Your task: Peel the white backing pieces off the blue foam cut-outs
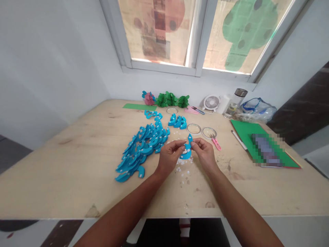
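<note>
Between my two hands is a curved blue paper cutout (185, 155) with small white tape pieces on it. My left hand (170, 154) pinches its left side, thumb against fingers. On the other side my right hand (205, 151) grips its upper right part near the pointed tip. Small white scraps (183, 168) lie scattered on the table below the hands. Left of my left hand spreads a large heap of similar blue paper cutouts (144, 145), many with white squares. A smaller blue stack (177, 121) sits behind my hands.
Tape rolls (194, 129), pink-handled scissors (216, 142) and a white pen (239, 140) lie to the right on the wooden table (64, 164). Green sheets (252, 132) lie farther right. Along the wall stand green paper figures (171, 99), a small fan (211, 102) and a bottle (235, 103).
</note>
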`<state>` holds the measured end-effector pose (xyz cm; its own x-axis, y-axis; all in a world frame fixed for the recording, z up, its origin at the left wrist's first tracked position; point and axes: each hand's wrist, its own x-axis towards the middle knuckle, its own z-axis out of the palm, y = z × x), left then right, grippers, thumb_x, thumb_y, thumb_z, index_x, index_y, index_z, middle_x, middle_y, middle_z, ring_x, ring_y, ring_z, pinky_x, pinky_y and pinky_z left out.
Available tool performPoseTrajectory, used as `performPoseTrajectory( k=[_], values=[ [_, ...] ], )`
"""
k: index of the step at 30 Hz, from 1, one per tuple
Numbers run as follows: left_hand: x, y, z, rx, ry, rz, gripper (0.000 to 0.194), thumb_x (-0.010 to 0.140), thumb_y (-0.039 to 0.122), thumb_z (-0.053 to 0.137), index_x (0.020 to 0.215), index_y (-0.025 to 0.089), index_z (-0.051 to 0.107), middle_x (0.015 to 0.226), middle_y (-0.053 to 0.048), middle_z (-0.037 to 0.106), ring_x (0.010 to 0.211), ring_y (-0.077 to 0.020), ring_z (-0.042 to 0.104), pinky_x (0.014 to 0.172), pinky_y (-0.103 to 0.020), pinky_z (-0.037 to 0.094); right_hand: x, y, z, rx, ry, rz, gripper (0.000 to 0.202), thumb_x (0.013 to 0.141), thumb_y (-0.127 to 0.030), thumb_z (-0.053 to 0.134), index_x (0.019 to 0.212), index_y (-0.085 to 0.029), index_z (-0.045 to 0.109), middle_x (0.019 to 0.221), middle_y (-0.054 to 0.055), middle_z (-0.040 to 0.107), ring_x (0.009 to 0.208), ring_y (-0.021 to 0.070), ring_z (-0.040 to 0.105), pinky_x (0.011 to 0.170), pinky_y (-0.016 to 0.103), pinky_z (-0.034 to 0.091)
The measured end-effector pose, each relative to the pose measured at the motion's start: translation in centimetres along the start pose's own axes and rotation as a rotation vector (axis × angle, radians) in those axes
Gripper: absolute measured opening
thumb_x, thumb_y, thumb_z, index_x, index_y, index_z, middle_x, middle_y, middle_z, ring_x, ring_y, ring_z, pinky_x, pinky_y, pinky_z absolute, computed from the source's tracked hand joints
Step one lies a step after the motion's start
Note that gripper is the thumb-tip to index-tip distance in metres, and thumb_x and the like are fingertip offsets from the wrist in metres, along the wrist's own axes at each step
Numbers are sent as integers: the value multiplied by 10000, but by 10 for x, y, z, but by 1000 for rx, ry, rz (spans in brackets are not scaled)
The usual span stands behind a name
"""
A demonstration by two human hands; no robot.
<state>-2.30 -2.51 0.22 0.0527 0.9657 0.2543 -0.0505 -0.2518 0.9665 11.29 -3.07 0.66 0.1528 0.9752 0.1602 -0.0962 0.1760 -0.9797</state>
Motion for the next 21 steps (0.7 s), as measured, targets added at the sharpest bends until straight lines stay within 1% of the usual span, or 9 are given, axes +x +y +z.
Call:
performPoseTrajectory(
  k=[6,16,21],
  values=[
    [1,-2,0,-12,9,-3,198,667,210,653,848,155,713,799,-43,708,672,-155,639,633,-258,523,-1,-2,1,-8,0,1,134,684,-309,649,732,-186,631,638,-11,644,584,133,579,577,251,447],
    [1,0,0,2,14,13,155,671,200,641,804,152,705,801,-40,703,664,-143,631,642,-258,522,-1,-3,0,-42,-9,-3,159,678,-338,649,726,-187,632,630,0,638,593,146,579,579,264,456],
    [1,-2,-1,18,22,33,163,671,207,641,812,153,703,806,-41,703,666,-144,630,632,-252,517,-2,-5,1,-50,-10,5,177,681,-344,644,751,-182,632,665,11,652,618,150,588,601,268,462]
  ],
)
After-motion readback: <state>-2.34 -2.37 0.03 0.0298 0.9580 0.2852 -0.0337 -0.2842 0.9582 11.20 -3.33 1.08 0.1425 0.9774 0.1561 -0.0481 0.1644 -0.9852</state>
